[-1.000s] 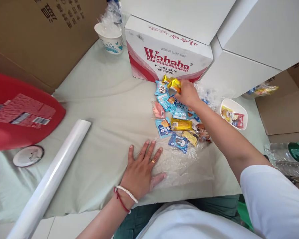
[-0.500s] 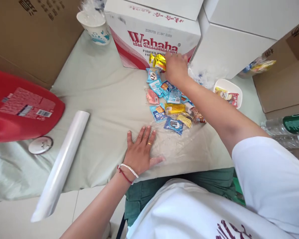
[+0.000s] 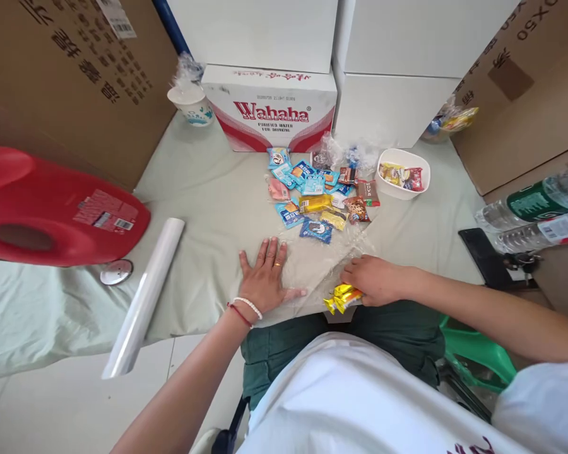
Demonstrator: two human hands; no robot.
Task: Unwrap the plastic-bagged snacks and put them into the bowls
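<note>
My left hand (image 3: 265, 277) lies flat with its fingers spread on a sheet of clear plastic film (image 3: 322, 265) at the near edge of the pale green table (image 3: 208, 202). My right hand (image 3: 373, 279) is closed on a yellow snack packet (image 3: 341, 298), held low at the table's near edge, right of the left hand. A pile of small wrapped snacks (image 3: 317, 195), mostly blue and yellow, lies on the far end of the film.
A roll of clear film (image 3: 144, 296) lies at the left beside a red container (image 3: 52, 208) and a round lid (image 3: 116, 272). At the back stand a Wahaha box (image 3: 269, 107), a paper cup (image 3: 192, 104) and white boxes. A white bowl of snacks (image 3: 402, 173) and water bottles (image 3: 530, 214) sit at the right.
My right hand has pulled back from the far side of the snack pile to the table's near edge, bringing the yellow packet with it. The left hand has stayed flat on the film.
</note>
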